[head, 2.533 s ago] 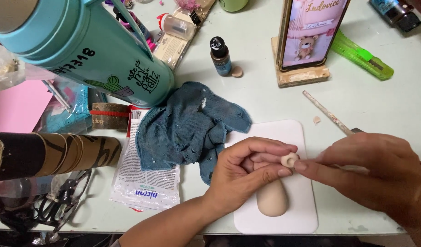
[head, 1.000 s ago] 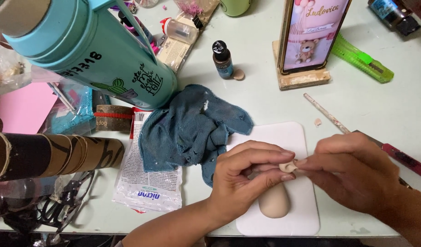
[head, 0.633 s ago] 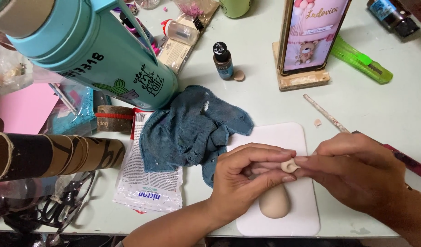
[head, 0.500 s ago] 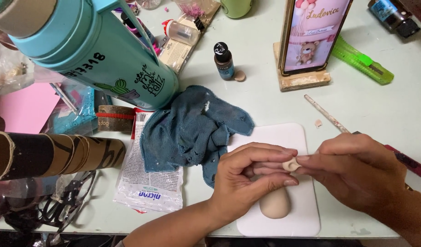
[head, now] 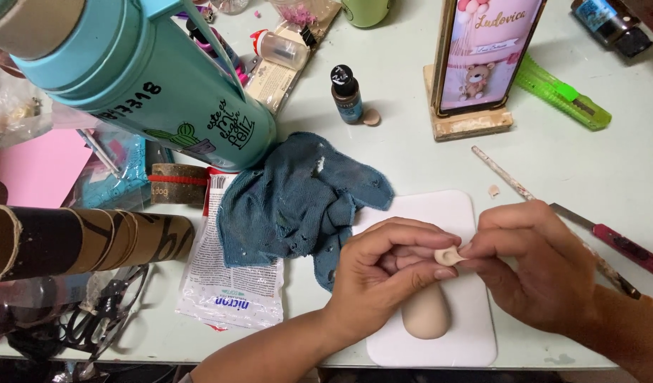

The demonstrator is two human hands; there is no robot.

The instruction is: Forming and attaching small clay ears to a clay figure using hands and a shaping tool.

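Observation:
A small beige clay piece (head: 448, 256) is pinched between the fingertips of both hands. My left hand (head: 387, 273) comes from below and grips it from the left. My right hand (head: 536, 266) holds it from the right. Both hands hover over a white mat (head: 447, 213) near the table's front edge. On the mat, just under my left hand, lies a larger beige clay lump (head: 426, 315), partly hidden by my fingers.
A crumpled blue cloth (head: 298, 198) lies left of the mat beside a plastic packet (head: 231, 284). A big teal bottle (head: 142, 85), cardboard tubes (head: 78, 241), a small paint bottle (head: 346, 93), a phone on a stand (head: 483, 57), a green cutter (head: 564, 92), a thin stick (head: 504, 177) and a red-handled knife (head: 621, 245) surround them.
My hands stay together over the mat. The fingers have shifted slightly on the small clay piece, which sits a little lower than at the start.

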